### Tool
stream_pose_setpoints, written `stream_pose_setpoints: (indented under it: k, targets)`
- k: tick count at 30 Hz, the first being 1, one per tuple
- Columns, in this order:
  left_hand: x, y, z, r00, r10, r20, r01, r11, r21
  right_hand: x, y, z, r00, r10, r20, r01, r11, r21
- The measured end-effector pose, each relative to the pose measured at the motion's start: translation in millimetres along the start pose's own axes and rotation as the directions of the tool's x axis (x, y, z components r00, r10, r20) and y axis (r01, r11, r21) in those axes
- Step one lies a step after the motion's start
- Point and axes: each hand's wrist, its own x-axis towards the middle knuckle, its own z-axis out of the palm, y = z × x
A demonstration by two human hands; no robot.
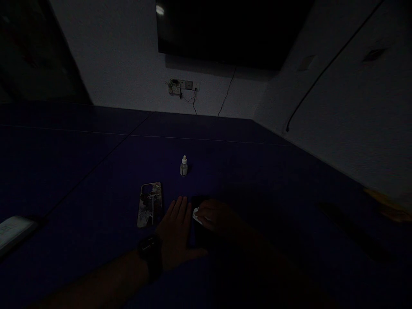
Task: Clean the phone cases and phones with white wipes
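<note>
My left hand (176,227), a dark watch on its wrist, lies flat with fingers stretched out on the blue surface (96,189). Its edge and thumb border a dark flat slab (200,235), perhaps a phone; the dim light hides its detail. Over the slab's upper part, my right hand (214,213) has its fingers closed on a crumpled white wipe (197,215) and presses it down. Left of my left hand lies a patterned phone case (150,206) with a camera cutout. Beyond both hands stands a small white-capped bottle (183,167).
A pale box-like object (16,231) lies at the left edge. At right are a long dark strip (354,231) and something yellowish (386,204) by the wall. Sockets with cables (185,86) sit below a large black screen (225,34).
</note>
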Motion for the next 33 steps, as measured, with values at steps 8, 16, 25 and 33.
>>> stream_pose_setpoints:
  k: [8,16,25,33]
  targets:
    - [0,0,2,1.000,-0.005,0.010,0.005,1.000,-0.010,-11,7,-1,1.000,-0.002,-0.031,0.003,0.999,0.047]
    - [0,-1,2,1.000,0.012,0.001,-0.012,1.000,-0.002,-3,-4,6,0.994,-0.110,0.000,0.110,0.992,0.063]
    - [0,-1,1,1.000,0.002,-0.006,-0.002,1.000,0.006,-8,9,4,0.997,0.041,-0.058,-0.040,0.999,0.020]
    - [0,-1,-1,1.000,0.003,0.006,-0.003,1.000,0.008,-14,3,-4,0.999,-0.055,-0.001,0.055,0.995,0.089]
